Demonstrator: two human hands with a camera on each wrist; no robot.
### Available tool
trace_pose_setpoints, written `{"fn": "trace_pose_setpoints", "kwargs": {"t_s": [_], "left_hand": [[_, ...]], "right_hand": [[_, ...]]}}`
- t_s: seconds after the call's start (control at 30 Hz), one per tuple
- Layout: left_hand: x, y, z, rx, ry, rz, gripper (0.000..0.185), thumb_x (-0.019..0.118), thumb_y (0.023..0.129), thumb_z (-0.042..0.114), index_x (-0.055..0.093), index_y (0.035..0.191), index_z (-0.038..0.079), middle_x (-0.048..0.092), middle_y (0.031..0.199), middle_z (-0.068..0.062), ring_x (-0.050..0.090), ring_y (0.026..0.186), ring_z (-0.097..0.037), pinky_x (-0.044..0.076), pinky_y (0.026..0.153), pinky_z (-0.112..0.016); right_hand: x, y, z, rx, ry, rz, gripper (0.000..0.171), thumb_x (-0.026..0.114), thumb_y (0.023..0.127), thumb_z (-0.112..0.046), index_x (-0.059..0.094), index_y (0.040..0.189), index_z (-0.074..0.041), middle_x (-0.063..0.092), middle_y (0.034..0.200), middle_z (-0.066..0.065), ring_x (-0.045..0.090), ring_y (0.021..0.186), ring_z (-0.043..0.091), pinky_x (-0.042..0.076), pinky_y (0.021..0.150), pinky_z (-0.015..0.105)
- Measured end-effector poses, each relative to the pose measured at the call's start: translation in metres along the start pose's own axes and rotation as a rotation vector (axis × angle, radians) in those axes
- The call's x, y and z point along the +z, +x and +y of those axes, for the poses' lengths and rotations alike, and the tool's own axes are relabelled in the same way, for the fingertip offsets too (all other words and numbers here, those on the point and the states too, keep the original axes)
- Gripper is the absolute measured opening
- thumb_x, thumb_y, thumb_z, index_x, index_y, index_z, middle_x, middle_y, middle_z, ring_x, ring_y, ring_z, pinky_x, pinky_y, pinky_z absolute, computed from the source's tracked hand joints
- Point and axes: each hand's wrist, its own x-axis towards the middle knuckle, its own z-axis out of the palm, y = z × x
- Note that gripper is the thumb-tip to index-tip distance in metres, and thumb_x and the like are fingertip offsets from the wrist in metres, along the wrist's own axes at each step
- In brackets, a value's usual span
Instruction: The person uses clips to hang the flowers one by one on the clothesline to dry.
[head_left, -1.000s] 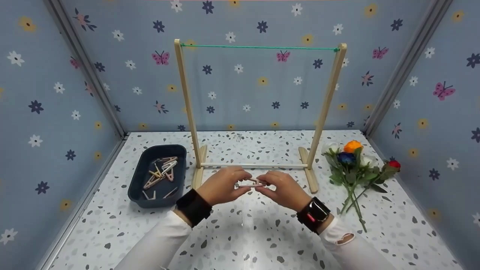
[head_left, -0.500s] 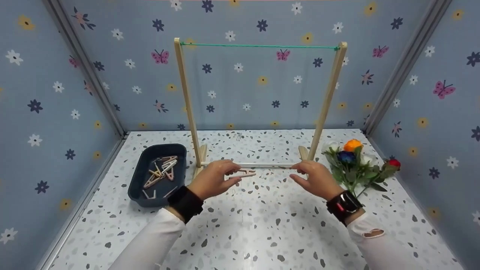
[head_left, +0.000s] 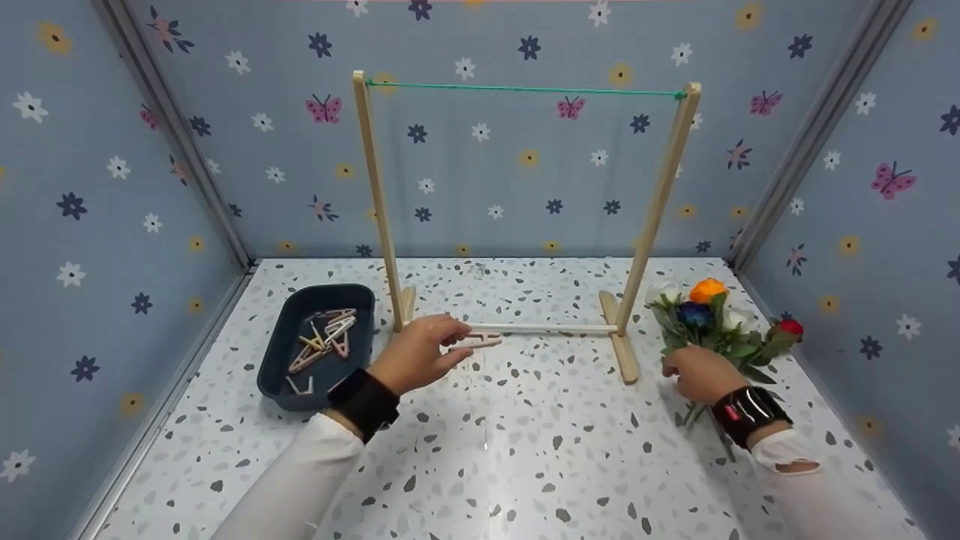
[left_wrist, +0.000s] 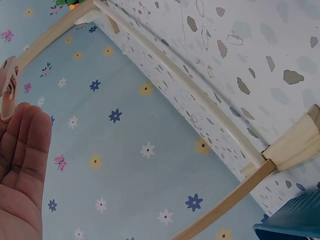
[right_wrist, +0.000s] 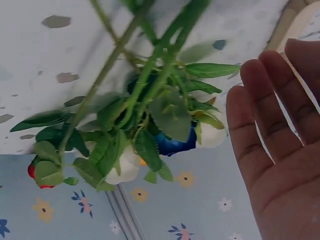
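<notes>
In the head view my left hand (head_left: 416,356) pinches a pale pink clothespin (head_left: 486,341) between thumb and fingers, in front of the stand's lower white rod (head_left: 547,329). The left wrist view has the same clothespin (left_wrist: 8,107) at its left edge. My right hand (head_left: 703,375) is over the stems of a bunch of roses (head_left: 739,349) at the right: orange, blue, white and red heads with green leaves. Seen in the right wrist view, the fingers of the right hand (right_wrist: 280,125) are extended beside the leaves, with a gap between them and the stems (right_wrist: 117,60).
A wooden stand (head_left: 381,210) with a green string (head_left: 517,89) across its top stands mid-table. Left of it is a dark blue tray (head_left: 274,352) with several clothespins (head_left: 322,345). Patterned walls (head_left: 495,172) enclose the speckled table (head_left: 480,465) at the back and sides.
Both hands were together at the clothespin a second ago. My right hand has let go and moved right to the roses. My left hand has shifted slightly left, keeping the clothespin.
</notes>
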Motion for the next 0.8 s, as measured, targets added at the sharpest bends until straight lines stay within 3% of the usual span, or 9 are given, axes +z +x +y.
{"fn": "trace_pose_setpoints", "kwargs": {"t_s": [0.1, 0.23, 0.53, 0.8], "left_hand": [[0.0, 0.0, -0.001, -0.01, 0.006, 0.011, 0.016, 0.082, 0.096, 0.009, 0.078, 0.109, 0.0, 0.075, 0.092, -0.012, 0.071, 0.083, -0.027, 0.061, 0.074, -0.037], [0.0, 0.0, -0.002, -0.011, 0.004, 0.017, 0.014, 0.082, 0.096, 0.008, 0.078, 0.107, 0.0, 0.075, 0.09, -0.011, 0.07, 0.081, -0.026, 0.061, 0.073, -0.035], [0.0, -0.002, -0.004, -0.019, 0.0, 0.011, 0.013, 0.082, 0.096, 0.009, 0.079, 0.106, 0.002, 0.073, 0.088, -0.008, 0.068, 0.078, -0.024, 0.058, 0.071, -0.034], [-0.005, -0.005, -0.007, -0.05, -0.002, 0.012, 0.016, 0.08, 0.098, 0.008, 0.078, 0.111, -0.001, 0.077, 0.097, -0.013, 0.072, 0.086, -0.025, 0.063, 0.078, -0.04]], "right_hand": [[0.005, -0.006, 0.01, 0.018, -0.028, -0.048, 0.018, 0.073, 0.086, 0.007, 0.082, 0.097, -0.003, 0.08, 0.097, 0.016, 0.076, 0.089, 0.038, 0.064, 0.08, 0.056], [0.009, -0.011, 0.017, 0.012, -0.049, -0.05, 0.011, 0.076, 0.087, 0.003, 0.081, 0.088, -0.008, 0.078, 0.088, 0.01, 0.073, 0.078, 0.029, 0.063, 0.071, 0.051], [0.009, -0.02, 0.027, 0.037, -0.063, -0.077, 0.018, 0.078, 0.08, 0.007, 0.076, 0.079, -0.011, 0.073, 0.08, 0.004, 0.066, 0.072, 0.023, 0.058, 0.064, 0.046], [0.008, -0.019, 0.024, 0.052, -0.049, -0.095, 0.024, 0.078, 0.077, 0.008, 0.074, 0.071, -0.015, 0.068, 0.074, 0.0, 0.06, 0.069, 0.019, 0.054, 0.062, 0.042]]}}
